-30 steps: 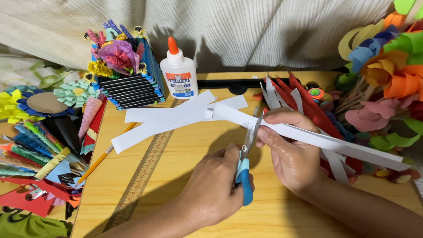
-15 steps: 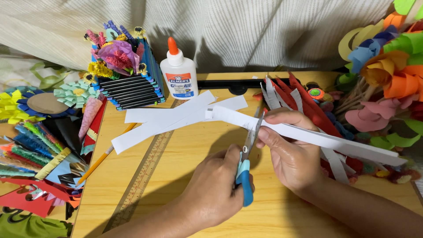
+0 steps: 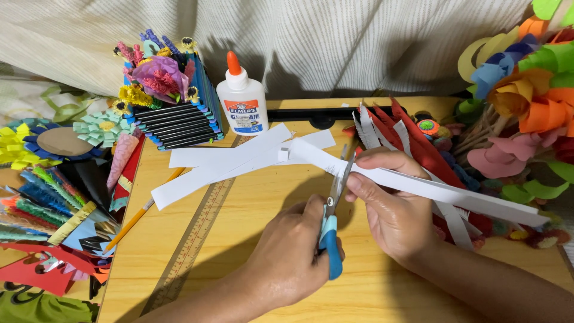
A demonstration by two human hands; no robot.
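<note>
In the head view, the left hand [image 3: 293, 257] is closed around the blue handles of the scissors [image 3: 332, 222], and the blades point up toward 12 o'clock, so that they meet the white paper strip [image 3: 418, 186] across its width. The right hand [image 3: 391, 206] pinches this strip just at 3 o'clock of the blades, thumb below and fingers curled on top; held so close, the paper stays stiff where the blades bite. The strip runs long toward 4 o'clock over the right forearm, and its short free end, a little curled, lies at 11 o'clock of the blades. I think the blades are slightly open on the paper, but the gap is too thin to see well.

More white strips [image 3: 227, 164] lie flat on the wooden table [image 3: 251, 239] at 10 o'clock of the hands, apart from the cutting. A wooden ruler [image 3: 197, 233] and a pencil [image 3: 143, 210] lie beside them. The glue bottle [image 3: 241, 96] stands upright at 11 o'clock, near the box with paper flowers [image 3: 173, 107].
</note>
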